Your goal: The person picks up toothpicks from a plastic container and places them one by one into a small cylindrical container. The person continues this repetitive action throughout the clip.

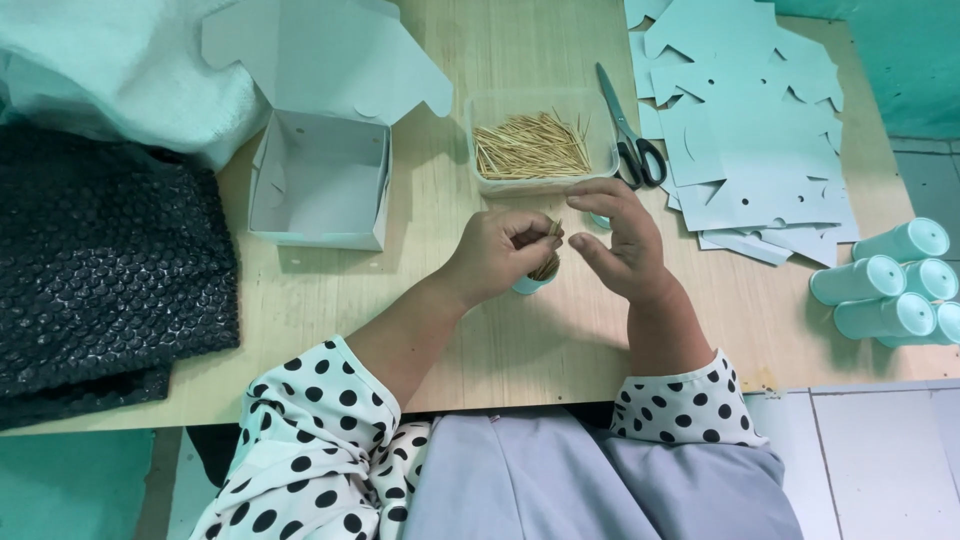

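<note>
An open pale box (320, 180) stands left; flat mint box blanks (750, 130) lie right.

Wooden table (500, 340) under box (320, 180), scissors (630, 135)

open box (318, 185), scissors (630, 135), flat card cutouts (750, 130), black bubble wrap (105, 270)

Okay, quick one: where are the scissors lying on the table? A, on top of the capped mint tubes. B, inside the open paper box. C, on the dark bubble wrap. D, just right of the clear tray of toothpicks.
D: the scissors lie flat on the table just right of the clear tray of toothpicks, their black handles toward the person and their blades pointing away.
</note>
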